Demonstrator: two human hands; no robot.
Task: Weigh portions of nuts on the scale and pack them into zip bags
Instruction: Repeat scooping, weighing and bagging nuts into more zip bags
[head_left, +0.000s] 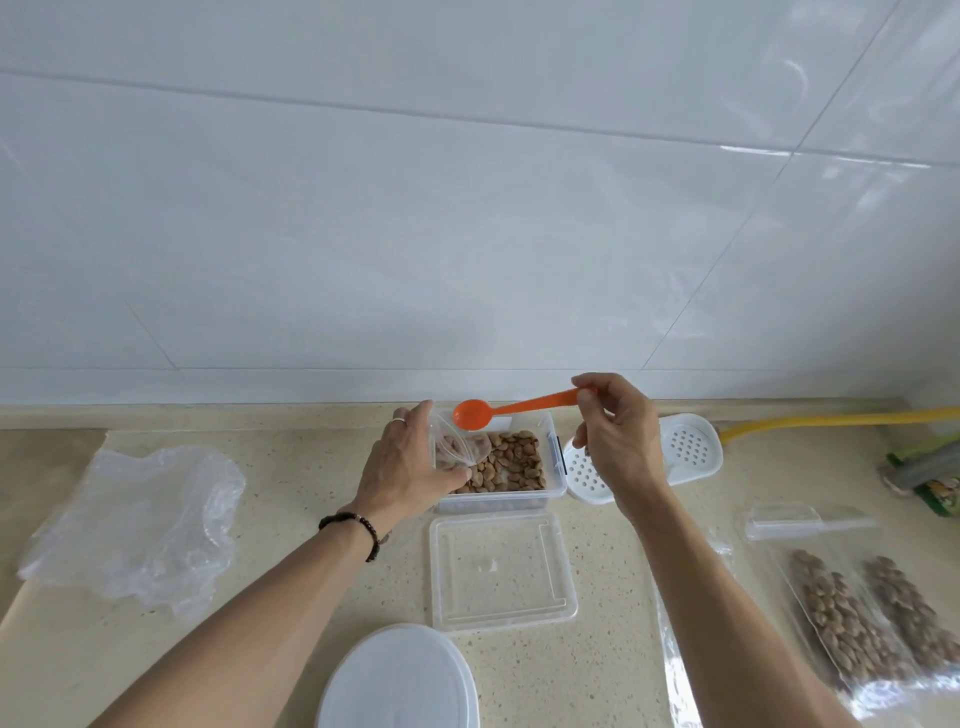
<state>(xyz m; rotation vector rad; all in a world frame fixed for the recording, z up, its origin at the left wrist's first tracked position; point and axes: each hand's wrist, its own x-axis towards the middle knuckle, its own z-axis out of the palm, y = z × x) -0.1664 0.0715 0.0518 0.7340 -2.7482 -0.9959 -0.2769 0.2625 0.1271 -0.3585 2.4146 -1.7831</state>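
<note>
Presently zip bag (460, 449) clear, crumpled, few brown nuts (514, 460) inside.

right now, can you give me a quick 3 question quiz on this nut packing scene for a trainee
1. True or false: the orange spoon is full of nuts.
2. Which hand holds the small zip bag? A) left hand B) right hand C) neither
3. What lies directly in front of the clear box of nuts, nearer the person?

Key
1. False: its bowl looks empty.
2. A; the right pinches the spoon's handle.
3. The clear lid, flat on the counter.
</note>
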